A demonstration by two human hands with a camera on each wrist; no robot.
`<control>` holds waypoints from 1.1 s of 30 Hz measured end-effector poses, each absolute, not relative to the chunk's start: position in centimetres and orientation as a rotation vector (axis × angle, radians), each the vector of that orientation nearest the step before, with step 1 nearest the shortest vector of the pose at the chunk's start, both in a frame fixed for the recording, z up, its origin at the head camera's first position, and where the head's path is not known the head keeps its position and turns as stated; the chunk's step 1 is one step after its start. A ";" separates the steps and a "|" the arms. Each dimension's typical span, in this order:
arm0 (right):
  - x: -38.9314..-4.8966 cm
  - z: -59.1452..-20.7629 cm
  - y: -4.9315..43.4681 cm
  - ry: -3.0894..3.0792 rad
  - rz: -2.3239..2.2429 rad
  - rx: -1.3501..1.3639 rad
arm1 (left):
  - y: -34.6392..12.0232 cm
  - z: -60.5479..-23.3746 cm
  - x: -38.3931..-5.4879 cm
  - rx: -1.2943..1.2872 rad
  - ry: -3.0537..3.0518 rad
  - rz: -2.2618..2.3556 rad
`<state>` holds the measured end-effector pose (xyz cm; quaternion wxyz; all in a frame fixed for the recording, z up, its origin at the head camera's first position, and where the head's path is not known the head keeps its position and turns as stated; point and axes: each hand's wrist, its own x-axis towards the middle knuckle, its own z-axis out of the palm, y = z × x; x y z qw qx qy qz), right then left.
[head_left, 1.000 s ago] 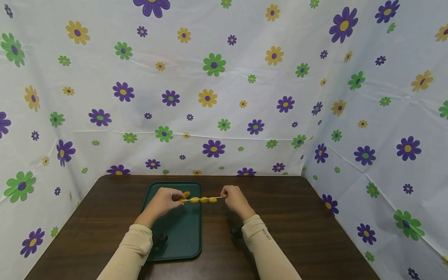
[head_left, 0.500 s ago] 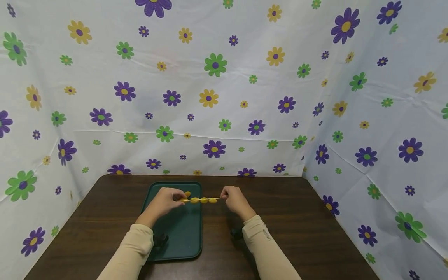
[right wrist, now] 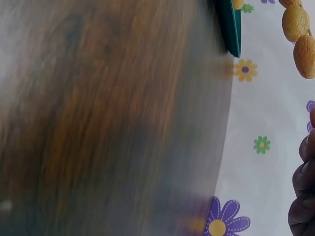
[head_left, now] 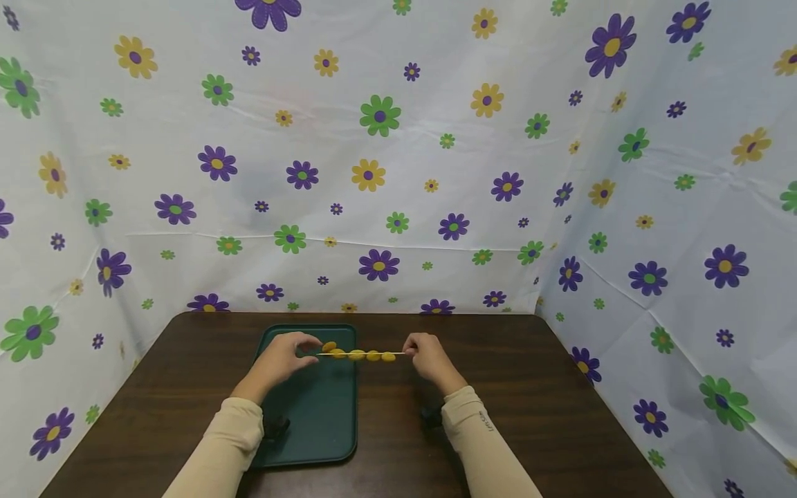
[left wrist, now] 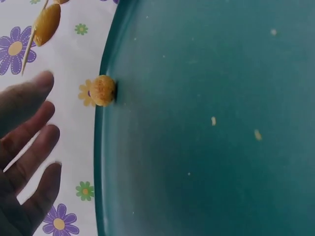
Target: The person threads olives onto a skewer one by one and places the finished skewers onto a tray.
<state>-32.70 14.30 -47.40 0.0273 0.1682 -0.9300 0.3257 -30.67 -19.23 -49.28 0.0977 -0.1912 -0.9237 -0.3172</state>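
A thin wooden skewer (head_left: 397,353) threaded with several golden-yellow oval food pieces (head_left: 373,355) is held level above the table, its left end over the green tray. My right hand (head_left: 429,356) pinches the skewer's right end, fingers curled. Just left of the bare tip, my left hand (head_left: 283,360) has its thumb and fingers spread apart with nothing between them. In the left wrist view, the pointed tip and the end piece (left wrist: 47,23) are beyond the thumb. A loose golden ball (left wrist: 102,90) sits at the far edge of the tray.
The dark green tray (head_left: 317,422) lies on the left part of a brown wooden table (head_left: 498,401). Small pale crumbs (left wrist: 258,134) dot the tray. A flower-print cloth (head_left: 380,207) stands behind the table and along both sides.
My left hand has let go of the skewer's left end and moved slightly left. My right hand has shifted a little right with the skewer.
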 end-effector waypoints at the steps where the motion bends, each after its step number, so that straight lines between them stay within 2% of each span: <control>1: -32.7 -47.4 14.4 -2.875 1.008 0.509 | -19.3 -49.3 -30.7 -0.554 -2.732 -0.923; 13: -33.1 -47.0 16.1 -2.823 1.019 0.515 | -18.4 -49.9 -31.7 -0.253 -2.788 -0.847; 33: -33.3 -47.3 16.9 -2.798 1.042 0.494 | -15.2 -51.3 -33.8 -0.073 -2.915 -0.739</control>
